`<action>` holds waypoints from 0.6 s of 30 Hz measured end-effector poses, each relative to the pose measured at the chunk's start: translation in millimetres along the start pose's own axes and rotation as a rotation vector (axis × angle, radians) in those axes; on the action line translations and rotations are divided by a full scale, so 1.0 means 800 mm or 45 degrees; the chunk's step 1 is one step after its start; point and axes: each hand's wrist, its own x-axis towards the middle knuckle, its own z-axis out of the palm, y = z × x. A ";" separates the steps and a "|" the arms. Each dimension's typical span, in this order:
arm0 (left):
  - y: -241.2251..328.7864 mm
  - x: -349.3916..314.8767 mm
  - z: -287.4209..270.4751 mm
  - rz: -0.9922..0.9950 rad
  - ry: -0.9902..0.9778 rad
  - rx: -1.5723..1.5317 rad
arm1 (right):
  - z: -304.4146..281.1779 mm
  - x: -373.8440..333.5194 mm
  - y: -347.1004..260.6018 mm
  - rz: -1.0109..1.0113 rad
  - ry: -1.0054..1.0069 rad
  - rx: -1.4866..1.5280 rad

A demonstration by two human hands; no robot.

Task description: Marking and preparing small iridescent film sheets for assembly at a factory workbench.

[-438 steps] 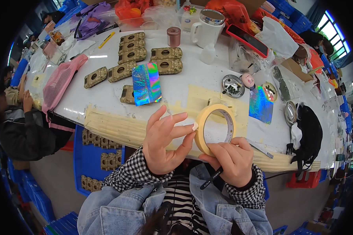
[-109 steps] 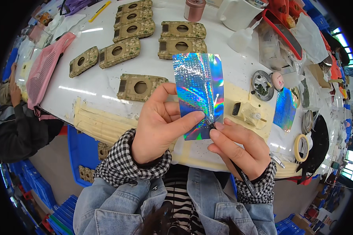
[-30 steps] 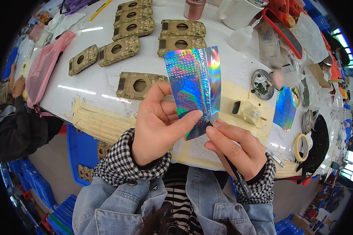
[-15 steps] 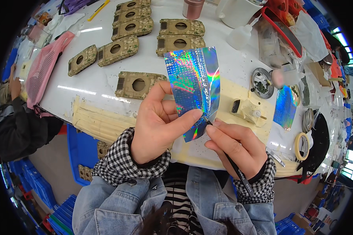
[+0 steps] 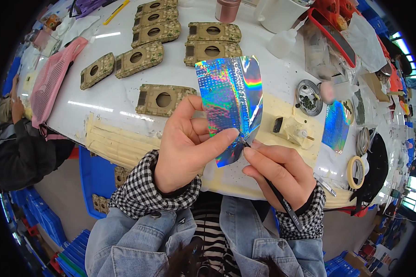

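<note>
Between the thumb and fingers of my left hand (image 5: pixel 182 150) is a shiny holographic sheet (image 5: pixel 226 87), held upright over the table's front edge. The sheet is covered in rows of small squares, with a plain strip along its right side. My right hand (image 5: pixel 282 171) is closed on black tweezers (image 5: pixel 282 198), whose tip meets the lower part of the sheet by my left thumb. Whether the tip grips a small piece there is too fine to make out. Behind my left hand lies a camouflage model tank hull (image 5: pixel 148 99) with a round hole.
Several more hulls (image 5: pixel 212 32) lie farther back. On the right are a taped block (image 5: pixel 293 131), a round metal dish (image 5: pixel 308 98) with small dark green bits, another holographic sheet (image 5: pixel 336 127) and a tape roll (image 5: pixel 355 172). A pink mesh basket (image 5: pixel 55 83) stands left.
The sheet has turned slightly, so its right strip shows wider and its reflections differ. My right hand and the tweezers have shifted a little; my left hand stays in place.
</note>
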 end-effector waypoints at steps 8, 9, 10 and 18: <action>0.000 -0.002 0.002 0.025 0.017 0.043 | 0.004 0.000 0.000 -0.012 0.013 -0.017; 0.000 -0.002 0.003 0.016 0.017 0.028 | 0.004 0.000 -0.001 -0.017 0.014 -0.030; 0.000 -0.001 0.003 0.008 0.018 0.013 | 0.005 -0.001 0.000 -0.019 0.018 -0.030; -0.003 0.000 0.003 0.007 0.022 -0.017 | 0.002 -0.002 -0.001 -0.039 0.014 -0.055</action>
